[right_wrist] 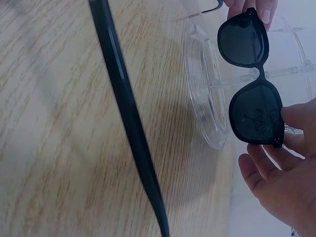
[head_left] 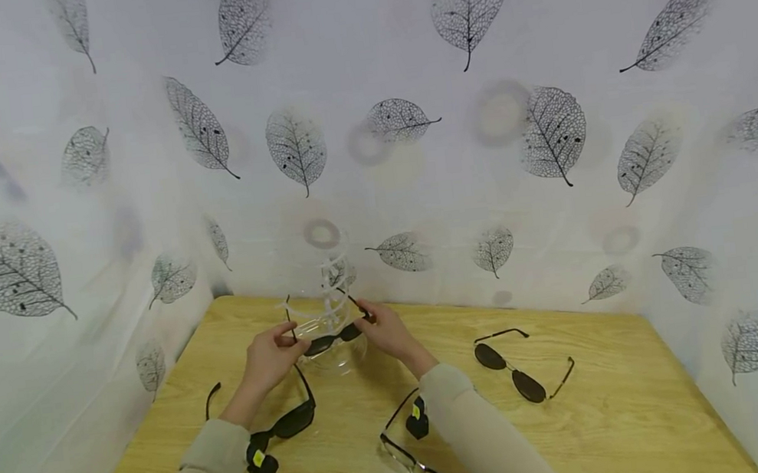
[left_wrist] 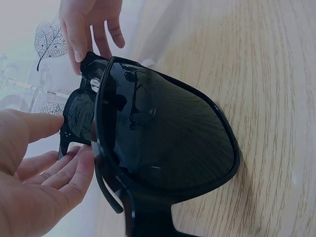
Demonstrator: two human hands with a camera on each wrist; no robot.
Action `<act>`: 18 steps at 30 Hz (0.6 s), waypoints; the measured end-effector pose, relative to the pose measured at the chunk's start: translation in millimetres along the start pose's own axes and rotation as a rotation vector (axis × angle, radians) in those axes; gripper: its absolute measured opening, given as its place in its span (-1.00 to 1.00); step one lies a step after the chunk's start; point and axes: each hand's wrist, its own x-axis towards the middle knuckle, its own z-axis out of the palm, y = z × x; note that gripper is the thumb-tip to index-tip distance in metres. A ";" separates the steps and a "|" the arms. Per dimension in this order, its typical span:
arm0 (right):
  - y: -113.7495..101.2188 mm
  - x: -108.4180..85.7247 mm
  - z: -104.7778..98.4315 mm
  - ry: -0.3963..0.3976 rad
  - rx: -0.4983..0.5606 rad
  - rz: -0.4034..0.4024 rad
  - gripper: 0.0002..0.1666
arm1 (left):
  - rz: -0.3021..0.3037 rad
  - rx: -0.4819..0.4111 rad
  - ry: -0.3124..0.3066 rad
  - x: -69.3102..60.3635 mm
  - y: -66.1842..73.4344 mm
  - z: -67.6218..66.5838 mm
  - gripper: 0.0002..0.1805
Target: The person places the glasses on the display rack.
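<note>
Head: we list sunglasses (head_left: 322,345), at a clear stand (head_left: 331,311) on the counter (head_left: 620,419), ends pinched by left hand (head_left: 269,361) and right hand (head_left: 387,333); clear spectacles (head_left: 420,465), five o'clock from these. Left wrist: same sunglasses, ten o'clock of a large dark lens (left_wrist: 173,133). Right wrist: stand's base (right_wrist: 197,84), nine o'clock of the sunglasses

The left hand (head_left: 267,356) and right hand (head_left: 387,332), bare before me, emerge from plain, pale beige long sleeves (head_left: 497,440) with broad cuffs (head_left: 215,442); a small, angular black unit (head_left: 263,471) with a yellow label (head_left: 259,458) shows near each wrist (head_left: 238,413).
</note>
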 end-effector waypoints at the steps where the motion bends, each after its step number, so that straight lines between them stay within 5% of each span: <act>1: -0.3 -0.5 0.1 -0.001 0.003 0.003 -0.36 | 0.000 -0.002 -0.001 -0.3 0.1 -0.2 -0.38; 18: -3.5 -6.6 -5.6 0.051 -0.002 0.012 -0.44 | 0.030 0.034 0.008 -8.7 2.8 -7.7 -0.43</act>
